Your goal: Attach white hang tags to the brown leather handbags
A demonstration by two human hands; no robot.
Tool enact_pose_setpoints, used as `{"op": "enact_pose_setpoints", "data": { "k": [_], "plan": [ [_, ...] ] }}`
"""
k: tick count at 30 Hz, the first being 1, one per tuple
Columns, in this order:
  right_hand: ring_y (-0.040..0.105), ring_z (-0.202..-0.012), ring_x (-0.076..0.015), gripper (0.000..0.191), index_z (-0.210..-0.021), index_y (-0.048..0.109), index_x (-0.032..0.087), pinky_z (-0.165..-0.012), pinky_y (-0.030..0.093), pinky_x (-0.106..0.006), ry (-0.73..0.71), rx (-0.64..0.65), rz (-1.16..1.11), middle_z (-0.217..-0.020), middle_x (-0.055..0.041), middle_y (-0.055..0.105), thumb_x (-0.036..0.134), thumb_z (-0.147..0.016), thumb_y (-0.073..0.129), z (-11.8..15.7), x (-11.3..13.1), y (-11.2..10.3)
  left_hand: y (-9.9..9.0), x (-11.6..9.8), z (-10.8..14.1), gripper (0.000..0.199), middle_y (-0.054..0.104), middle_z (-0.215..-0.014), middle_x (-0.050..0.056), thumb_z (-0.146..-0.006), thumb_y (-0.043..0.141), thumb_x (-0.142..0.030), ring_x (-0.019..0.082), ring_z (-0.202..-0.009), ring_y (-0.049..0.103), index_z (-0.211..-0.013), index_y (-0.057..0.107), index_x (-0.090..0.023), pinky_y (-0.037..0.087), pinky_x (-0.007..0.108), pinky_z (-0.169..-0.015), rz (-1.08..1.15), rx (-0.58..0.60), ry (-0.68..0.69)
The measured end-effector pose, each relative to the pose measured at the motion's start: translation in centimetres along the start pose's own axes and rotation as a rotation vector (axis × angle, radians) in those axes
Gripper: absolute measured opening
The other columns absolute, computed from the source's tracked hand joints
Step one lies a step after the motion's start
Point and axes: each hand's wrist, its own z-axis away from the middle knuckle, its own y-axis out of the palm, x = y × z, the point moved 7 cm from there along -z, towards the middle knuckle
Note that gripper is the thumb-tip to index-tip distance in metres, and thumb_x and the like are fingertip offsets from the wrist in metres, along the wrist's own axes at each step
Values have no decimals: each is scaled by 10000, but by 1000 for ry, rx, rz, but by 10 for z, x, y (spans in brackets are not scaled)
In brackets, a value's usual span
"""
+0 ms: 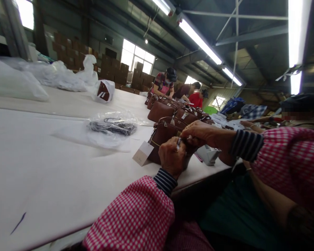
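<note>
Brown and upright, the bag (163, 134) stood on the white table (68, 167), presumably for steady access, while our left hand (172, 157) pinched a small pale piece (178, 143) and our right hand (197, 132) gripped indeterminately.

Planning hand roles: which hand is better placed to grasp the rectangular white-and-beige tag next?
Probably the left hand: it looks nearer the tag than the right hand, though both are at the brown leathery bag.
</note>
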Motion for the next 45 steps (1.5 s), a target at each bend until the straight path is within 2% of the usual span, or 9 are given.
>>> {"op": "enact_pose_setpoints", "data": {
  "k": [4, 7, 13, 18, 22, 28, 35, 45],
  "plan": [
    [369, -338, -44, 267, -485, 541, 145, -331, 238, -174, 30, -44, 32, -427, 20, 467, 127, -724, 659, 2, 2, 0, -1, 5, -2, 252, 719, -711, 42, -897, 552, -257, 152, -662, 623, -739, 728, -168, 399, 275, -680, 157, -5, -57],
    [394, -351, -44, 254, -531, 563, 137, -334, 249, -168, 5, -28, -17, -454, 16, 499, 137, -764, 663, 1, -3, 0, 1, 13, -3, 235, 722, -688, 28, -861, 598, -281, 151, -644, 619, -740, 761, -162, 413, 264, -650, 322, 1, -146],
    [506, -433, -56, 217, -640, 636, 123, -368, 339, -140, -84, 104, -162, -546, -5, 591, 241, -764, 770, -2, -19, -3, 8, 25, -6, 210, 669, -621, 11, -788, 668, -308, 124, -571, 533, -707, 774, -146, 370, 248, -544, 546, 83, -317],
    [574, -498, -64, 177, -758, 683, 120, -415, 418, -130, -151, 240, -203, -665, -28, 677, 265, -749, 785, 2, -21, -6, 14, 32, -6, 226, 654, -595, 20, -744, 730, -344, 109, -524, 512, -734, 775, -123, 342, 236, -491, 662, 148, -449],
    [612, -513, -88, 104, -745, 674, 117, -408, 433, -138, -182, 205, -173, -666, -46, 700, 199, -773, 732, 7, -18, -7, 18, 35, -5, 223, 674, -620, 29, -713, 776, -331, 103, -542, 547, -751, 777, -111, 379, 221, -515, 770, 150, -490],
    [608, -463, -99, 117, -723, 595, 145, -357, 398, -140, -201, 51, -261, -630, -49, 711, 128, -782, 695, 11, -20, -5, 17, 31, -2, 233, 685, -595, 35, -695, 800, -306, 76, -497, 531, -768, 771, -88, 372, 185, -473, 832, 172, -588],
    [628, -474, -122, 195, -862, 526, 167, -375, 449, -161, -272, 70, -314, -618, -31, 714, 46, -754, 634, 14, -26, 0, 17, 22, 2, 194, 680, -592, 30, -673, 804, -290, 39, -424, 440, -675, 741, -106, 270, 161, -371, 922, 221, -661],
    [609, -436, -134, 120, -868, 552, 168, -385, 455, -189, -370, 47, -153, -560, -10, 683, 119, -782, 619, 9, -22, 1, 20, 28, 1, 236, 612, -524, 5, -656, 812, -294, -4, -352, 329, -655, 695, -88, 175, 150, -341, 901, 259, -727]
  ]
}}
